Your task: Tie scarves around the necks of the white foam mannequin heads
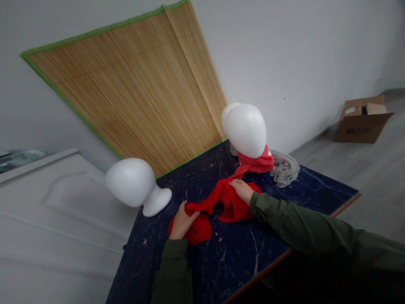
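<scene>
A red scarf (pixel 236 207) lies bunched and stretched across the dark blue marbled table (pixel 234 257). My left hand (pixel 183 220) grips its left end, the thumb and fingers closed on the cloth. Farther right, my right hand (pixel 242 191) is closed on the scarf's upper edge. Just beyond that hand, a coral-red scarf (pixel 257 162) is wrapped around the neck of a white mannequin head (pixel 247 130); its lower part runs down to the red cloth, and I cannot tell whether the two are joined. Another white mannequin head (pixel 131 181) with a bare neck stands at the left.
Grey cloth (pixel 284 169) lies crumpled near the table's right back edge. A second white head (pixel 229 112) is partly hidden behind the right one. A bamboo mat (pixel 133 93) leans on the wall. At left is a white panelled door (pixel 63 223); an open cardboard box (pixel 360 126) sits on the floor.
</scene>
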Available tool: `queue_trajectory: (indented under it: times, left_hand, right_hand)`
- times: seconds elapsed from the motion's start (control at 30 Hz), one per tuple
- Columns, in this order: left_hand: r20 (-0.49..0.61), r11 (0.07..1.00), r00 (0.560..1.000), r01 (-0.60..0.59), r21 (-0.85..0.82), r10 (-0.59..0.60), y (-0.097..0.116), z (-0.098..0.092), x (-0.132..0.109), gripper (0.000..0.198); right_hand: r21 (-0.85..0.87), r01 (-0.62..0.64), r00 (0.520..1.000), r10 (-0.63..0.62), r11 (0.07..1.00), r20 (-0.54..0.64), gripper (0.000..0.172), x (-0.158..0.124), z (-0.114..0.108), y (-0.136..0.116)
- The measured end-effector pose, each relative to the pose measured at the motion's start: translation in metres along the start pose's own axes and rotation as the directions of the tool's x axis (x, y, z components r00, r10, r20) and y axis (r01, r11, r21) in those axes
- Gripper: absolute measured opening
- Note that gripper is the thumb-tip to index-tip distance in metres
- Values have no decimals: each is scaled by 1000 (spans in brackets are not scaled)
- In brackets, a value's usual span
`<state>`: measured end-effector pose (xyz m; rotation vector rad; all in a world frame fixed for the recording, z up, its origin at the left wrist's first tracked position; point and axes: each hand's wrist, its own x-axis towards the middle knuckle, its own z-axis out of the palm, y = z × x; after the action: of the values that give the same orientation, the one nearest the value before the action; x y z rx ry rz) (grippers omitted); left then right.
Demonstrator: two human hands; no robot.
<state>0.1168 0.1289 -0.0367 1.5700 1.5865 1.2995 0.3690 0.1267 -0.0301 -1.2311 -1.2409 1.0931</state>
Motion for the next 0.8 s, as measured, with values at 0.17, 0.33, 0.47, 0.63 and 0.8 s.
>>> queue_trajectory:
  times: [0.17, 0.33, 0.47, 0.63, 0.8]
  left_hand:
    - [140, 931, 987, -125, 342, 81, -20, -6, 7, 67]
    - [148, 807, 987, -143, 573, 69, -20, -17, 11, 55]
    - [131, 635, 991, -92, 767, -15, -7, -19, 6, 45]
    - [235, 756, 949, -309, 577, 209, 17, -12, -1, 35]
    - [445, 985, 894, -33, 168, -45, 36, 4, -20, 25]
  right_hand:
    - [21, 79, 932, -66, 997, -357, 21, 17, -36, -6]
    - [-72, 153, 755, -164, 986, -635, 20, 24, -71, -10]
    - [-184, 207, 673, -277, 961, -686, 20, 23, -73, -8]
    - [-679, 312, 648, -671, 665, -359, 44, -3, -44, -9]
    - [-627, 657, 681, -686, 418, 256, 59, -30, -5, -3]
